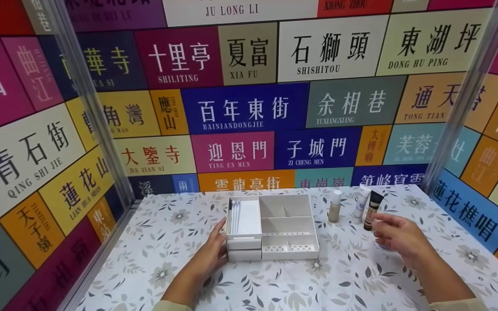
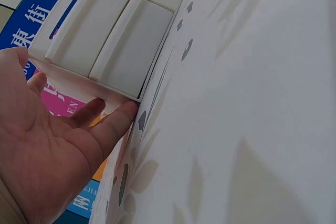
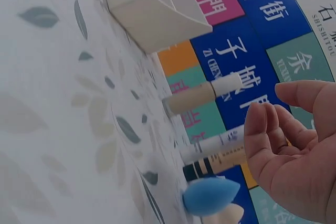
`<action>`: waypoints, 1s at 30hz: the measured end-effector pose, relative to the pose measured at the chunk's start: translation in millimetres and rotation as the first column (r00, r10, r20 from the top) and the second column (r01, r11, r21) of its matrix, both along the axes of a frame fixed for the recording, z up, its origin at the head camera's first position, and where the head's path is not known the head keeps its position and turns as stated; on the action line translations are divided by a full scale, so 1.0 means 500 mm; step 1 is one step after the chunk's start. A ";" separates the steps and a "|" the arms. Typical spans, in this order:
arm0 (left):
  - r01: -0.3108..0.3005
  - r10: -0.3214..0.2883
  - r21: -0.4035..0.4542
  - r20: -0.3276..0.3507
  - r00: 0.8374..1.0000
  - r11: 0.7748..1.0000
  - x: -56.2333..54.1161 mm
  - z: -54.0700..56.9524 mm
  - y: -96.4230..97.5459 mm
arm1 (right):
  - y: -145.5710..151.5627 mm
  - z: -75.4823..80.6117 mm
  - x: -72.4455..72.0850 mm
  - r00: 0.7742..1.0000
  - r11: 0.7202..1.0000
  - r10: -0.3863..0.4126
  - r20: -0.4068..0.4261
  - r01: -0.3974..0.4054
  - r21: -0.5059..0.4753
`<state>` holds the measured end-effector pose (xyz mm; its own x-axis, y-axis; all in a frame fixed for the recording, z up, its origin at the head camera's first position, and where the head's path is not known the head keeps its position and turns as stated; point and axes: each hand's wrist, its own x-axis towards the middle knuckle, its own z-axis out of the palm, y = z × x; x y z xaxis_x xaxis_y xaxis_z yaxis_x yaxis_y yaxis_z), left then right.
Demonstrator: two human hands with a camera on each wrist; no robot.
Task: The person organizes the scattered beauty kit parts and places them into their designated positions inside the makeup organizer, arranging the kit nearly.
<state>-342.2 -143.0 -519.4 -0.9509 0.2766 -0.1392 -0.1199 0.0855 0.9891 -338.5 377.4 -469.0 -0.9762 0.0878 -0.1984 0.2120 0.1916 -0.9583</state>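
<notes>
My left hand [image 1: 212, 252] rests its fingers against the left side of a white desktop organizer [image 1: 290, 255]. In the left wrist view its fingertips meet the lower edge by the two small drawers [image 2: 94, 30]. My right hand [image 1: 400, 237] hovers with loosely bent fingers by a black and beige tube [image 1: 372, 209]; in the right wrist view thumb and fingers are apart, with nothing between them. Beside that tube stand a white tube [image 1: 361, 202] and a white-capped foundation bottle [image 1: 334, 208]. A blue makeup sponge [image 3: 210, 195] and a beige one [image 3: 228, 214] sit close by, mostly hidden behind my hand in the head view.
The organizer's right half has several open compartments [image 1: 285, 205]; its upper left section holds thin white upright pieces [image 1: 235, 216]. A floral cloth covers the table [image 1: 275, 285]. Panels with place names [image 1: 244, 108] rise behind and at both sides, with clear posts [image 1: 97, 103] at the corners.
</notes>
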 end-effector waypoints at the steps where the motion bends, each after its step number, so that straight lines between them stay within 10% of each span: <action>1: 0.005 -0.004 0.003 -0.002 1.000 1.000 0.000 0.000 0.000 | 0.007 0.001 0.000 1.000 1.000 -0.006 0.002 0.006 0.006; 30: 0.018 -0.018 0.018 -0.004 1.000 1.000 -0.005 0.002 0.000 | 0.130 -0.066 -0.018 0.984 0.993 -0.109 0.138 0.113 -0.025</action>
